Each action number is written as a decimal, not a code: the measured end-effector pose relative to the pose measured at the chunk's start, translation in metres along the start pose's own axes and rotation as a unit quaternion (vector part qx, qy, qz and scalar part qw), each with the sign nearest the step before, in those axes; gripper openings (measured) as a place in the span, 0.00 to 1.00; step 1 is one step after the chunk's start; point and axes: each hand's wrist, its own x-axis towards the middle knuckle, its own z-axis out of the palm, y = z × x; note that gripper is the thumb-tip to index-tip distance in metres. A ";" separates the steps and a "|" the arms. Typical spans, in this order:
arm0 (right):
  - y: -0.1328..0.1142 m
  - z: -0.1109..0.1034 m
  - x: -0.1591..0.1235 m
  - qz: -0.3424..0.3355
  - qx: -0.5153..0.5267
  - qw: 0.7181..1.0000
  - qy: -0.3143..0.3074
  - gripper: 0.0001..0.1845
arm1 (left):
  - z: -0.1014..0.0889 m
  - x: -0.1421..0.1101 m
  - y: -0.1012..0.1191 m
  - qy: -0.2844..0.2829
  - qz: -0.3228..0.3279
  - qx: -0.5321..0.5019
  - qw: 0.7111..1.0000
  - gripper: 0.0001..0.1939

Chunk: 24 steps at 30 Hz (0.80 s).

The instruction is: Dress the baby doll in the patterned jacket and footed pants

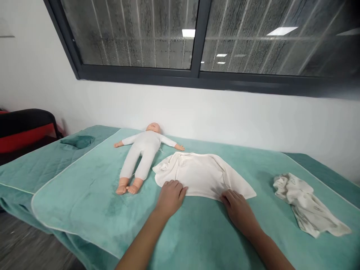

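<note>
Shirt [202, 174]: off-white, lying spread on the green blanket [112, 221], just beside the doll [144, 148] and well apart from the crumpled cloth [306, 204]. Left hand [171, 197] is resting on the near edge, toward its left end; right hand [237, 210] is resting on the same edge, farther right. Fingers of both are bending over the fabric; whether they are pinching it or only pressing, cannot tell, since the fingertips are not showing clearly.

Handling (judgement): fabric is looking thin, light and soft, bunching into folds at the left and creasing toward the right. Probably not fragile, nor slippery, as the blanket's nap is likely giving some drag. Being limp, it is likely sagging wherever unsupported. Best hold: the near edge, at two well-separated points, thumbs underneath, keeping the span between them taut.
</note>
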 end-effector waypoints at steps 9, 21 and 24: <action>0.078 -0.035 0.022 0.279 0.095 0.941 0.169 0.22 | -0.012 -0.026 -0.016 0.058 -0.109 -0.036 0.992 0.20; 0.101 -0.049 0.072 0.276 0.242 0.930 -0.032 0.22 | -0.018 -0.019 -0.005 -0.020 -0.153 0.016 0.988 0.20; 0.103 -0.055 0.079 0.286 0.257 0.921 -0.063 0.24 | -0.017 -0.019 -0.005 -0.027 -0.163 0.019 0.986 0.20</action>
